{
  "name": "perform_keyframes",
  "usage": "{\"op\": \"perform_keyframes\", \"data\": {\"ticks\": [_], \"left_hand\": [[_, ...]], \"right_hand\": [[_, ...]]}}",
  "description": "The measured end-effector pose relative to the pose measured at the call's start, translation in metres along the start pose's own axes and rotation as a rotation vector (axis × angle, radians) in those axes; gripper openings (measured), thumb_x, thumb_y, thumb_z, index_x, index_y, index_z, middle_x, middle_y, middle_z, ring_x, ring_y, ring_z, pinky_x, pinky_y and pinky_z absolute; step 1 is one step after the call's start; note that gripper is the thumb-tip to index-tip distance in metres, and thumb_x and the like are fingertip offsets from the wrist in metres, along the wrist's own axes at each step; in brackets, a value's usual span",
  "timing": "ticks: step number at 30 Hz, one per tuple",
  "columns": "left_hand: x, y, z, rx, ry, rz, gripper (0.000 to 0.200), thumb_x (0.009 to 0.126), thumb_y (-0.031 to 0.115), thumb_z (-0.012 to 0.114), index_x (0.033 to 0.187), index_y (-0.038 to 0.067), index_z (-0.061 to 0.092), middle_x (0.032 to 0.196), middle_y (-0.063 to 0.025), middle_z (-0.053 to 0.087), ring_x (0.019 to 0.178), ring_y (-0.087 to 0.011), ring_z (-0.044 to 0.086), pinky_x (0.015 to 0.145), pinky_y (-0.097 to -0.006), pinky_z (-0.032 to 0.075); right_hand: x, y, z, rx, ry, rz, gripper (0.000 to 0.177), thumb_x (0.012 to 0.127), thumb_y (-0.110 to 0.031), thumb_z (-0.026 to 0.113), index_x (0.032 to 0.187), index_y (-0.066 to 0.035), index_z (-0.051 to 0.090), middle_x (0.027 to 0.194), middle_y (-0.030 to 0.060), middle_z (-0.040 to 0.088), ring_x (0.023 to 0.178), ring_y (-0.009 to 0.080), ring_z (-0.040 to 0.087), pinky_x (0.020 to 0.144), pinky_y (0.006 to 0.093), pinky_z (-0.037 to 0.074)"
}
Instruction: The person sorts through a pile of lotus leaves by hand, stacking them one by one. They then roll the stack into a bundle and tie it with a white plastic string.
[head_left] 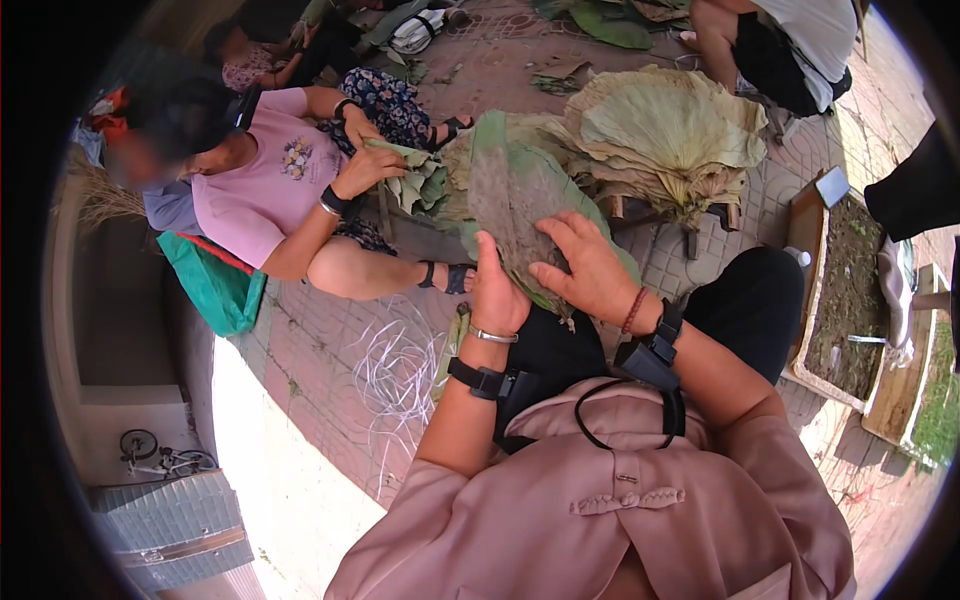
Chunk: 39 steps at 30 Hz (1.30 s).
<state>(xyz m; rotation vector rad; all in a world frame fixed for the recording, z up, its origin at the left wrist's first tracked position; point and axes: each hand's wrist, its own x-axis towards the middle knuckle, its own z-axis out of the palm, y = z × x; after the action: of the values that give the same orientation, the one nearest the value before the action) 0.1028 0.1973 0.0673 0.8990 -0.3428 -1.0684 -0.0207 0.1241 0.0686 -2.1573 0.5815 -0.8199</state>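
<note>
A large dried lotus leaf [505,190], grey-brown with green edges and partly folded over, stands in front of my lap. My left hand [498,292] grips its lower left side, thumb up along the edge and the other fingers mostly hidden behind. On the leaf's face lies my right hand [592,268], its fingers spread and bent a little, touching the surface near the bottom. Just beyond, a tall stack of dried lotus leaves [670,130] rests on a low stool [722,215]. To the left, a co-worker's hands hold another leaf [418,182].
A co-worker in a pink shirt [250,165] sits close on the left, near a green bag [212,285]. Tangled white plastic string [395,365] lies on the paving. At right stand soil-filled planter boxes [845,290]. Another person [790,45] crouches at the back right.
</note>
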Motion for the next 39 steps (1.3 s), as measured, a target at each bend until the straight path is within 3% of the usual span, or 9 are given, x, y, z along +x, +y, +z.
{"op": "perform_keyframes", "data": {"ticks": [4, 9, 18, 25, 28, 30, 31, 33, 39], "left_hand": [[-0.002, 0.004, -0.002, -0.086, -0.010, -0.053, 0.049, 0.095, 0.041, 0.037, 0.124, 0.002, 0.044, 0.123, -0.0094, 0.052, 0.113, -0.0233, 0.049, 0.099, -0.0364, 0.037], [0.001, 0.002, -0.012, -0.238, -0.040, -0.068, 0.039, 0.089, 0.021, 0.041, 0.122, 0.000, 0.045, 0.123, -0.0124, 0.052, 0.113, -0.0258, 0.050, 0.099, -0.0386, 0.036], [0.004, -0.008, -0.032, -0.228, -0.068, -0.140, 0.031, 0.088, 0.015, 0.041, 0.114, 0.000, 0.048, 0.116, -0.0118, 0.056, 0.106, -0.0236, 0.054, 0.094, -0.0371, 0.042], [-0.002, -0.014, -0.028, -0.079, -0.125, -0.039, 0.028, 0.089, 0.012, 0.040, 0.112, -0.001, 0.049, 0.111, -0.0102, 0.057, 0.103, -0.0214, 0.056, 0.092, -0.0344, 0.043], [-0.005, -0.008, -0.015, -0.098, -0.019, -0.060, 0.031, 0.089, 0.013, 0.040, 0.115, -0.001, 0.048, 0.112, -0.0106, 0.058, 0.105, -0.0226, 0.055, 0.094, -0.0355, 0.042], [-0.003, -0.005, -0.021, -0.134, -0.068, -0.087, 0.034, 0.089, 0.013, 0.039, 0.119, -0.002, 0.046, 0.115, -0.0117, 0.057, 0.109, -0.0240, 0.053, 0.097, -0.0374, 0.040], [-0.003, -0.004, -0.022, -0.139, -0.071, -0.089, 0.034, 0.089, 0.013, 0.039, 0.119, -0.002, 0.046, 0.115, -0.0117, 0.057, 0.109, -0.0240, 0.053, 0.097, -0.0374, 0.040], [-0.003, 0.000, -0.018, -0.203, -0.081, -0.121, 0.036, 0.089, 0.013, 0.039, 0.120, -0.003, 0.046, 0.117, -0.0125, 0.056, 0.109, -0.0248, 0.053, 0.097, -0.0388, 0.040], [-0.006, 0.002, 0.006, -0.008, -0.011, -0.110, 0.033, 0.089, 0.013, 0.045, 0.119, 0.000, 0.046, 0.112, -0.0094, 0.057, 0.104, -0.0215, 0.056, 0.091, -0.0349, 0.045]], "right_hand": [[-0.002, -0.004, 0.000, 0.007, 0.008, 0.030, 0.050, 0.077, -0.025, 0.065, 0.117, -0.002, 0.048, 0.117, 0.0208, 0.046, 0.111, 0.0385, 0.043, 0.095, 0.0415, 0.036], [-0.003, 0.001, 0.001, 0.015, 0.044, -0.031, 0.054, 0.077, -0.031, 0.064, 0.116, 0.002, 0.048, 0.120, 0.0225, 0.046, 0.108, 0.0392, 0.045, 0.093, 0.0424, 0.037], [0.017, 0.003, -0.012, -0.049, -0.050, -0.067, 0.059, 0.079, -0.044, 0.059, 0.108, 0.006, 0.054, 0.109, 0.0237, 0.053, 0.104, 0.0386, 0.048, 0.089, 0.0421, 0.041], [0.029, -0.008, -0.001, -0.017, -0.079, 0.080, 0.045, 0.078, -0.034, 0.060, 0.099, 0.005, 0.056, 0.100, 0.0221, 0.057, 0.096, 0.0398, 0.053, 0.084, 0.0414, 0.043], [0.028, 0.008, 0.009, 0.135, 0.002, 0.239, 0.035, 0.079, -0.026, 0.059, 0.097, 0.005, 0.056, 0.091, 0.0211, 0.059, 0.085, 0.0383, 0.056, 0.078, 0.0384, 0.045], [0.033, 0.031, 0.009, 0.500, -0.049, 0.429, 0.025, 0.088, -0.011, 0.051, 0.108, 0.003, 0.054, 0.093, 0.0085, 0.064, 0.081, 0.0183, 0.061, 0.074, 0.0281, 0.048], [0.032, 0.036, 0.004, 0.494, -0.048, 0.430, 0.025, 0.088, -0.011, 0.051, 0.108, 0.003, 0.054, 0.093, 0.0085, 0.064, 0.081, 0.0183, 0.061, 0.074, 0.0281, 0.048], [0.035, 0.028, -0.018, 1.043, 0.035, 0.605, 0.023, 0.090, -0.006, 0.045, 0.110, 0.001, 0.054, 0.099, 0.0043, 0.062, 0.086, 0.0106, 0.058, 0.077, 0.0247, 0.048], [0.027, 0.027, -0.018, 1.251, 0.048, 0.635, 0.023, 0.090, -0.008, 0.046, 0.109, 0.000, 0.055, 0.102, 0.0054, 0.062, 0.087, 0.0121, 0.059, 0.079, 0.0260, 0.047]]}}
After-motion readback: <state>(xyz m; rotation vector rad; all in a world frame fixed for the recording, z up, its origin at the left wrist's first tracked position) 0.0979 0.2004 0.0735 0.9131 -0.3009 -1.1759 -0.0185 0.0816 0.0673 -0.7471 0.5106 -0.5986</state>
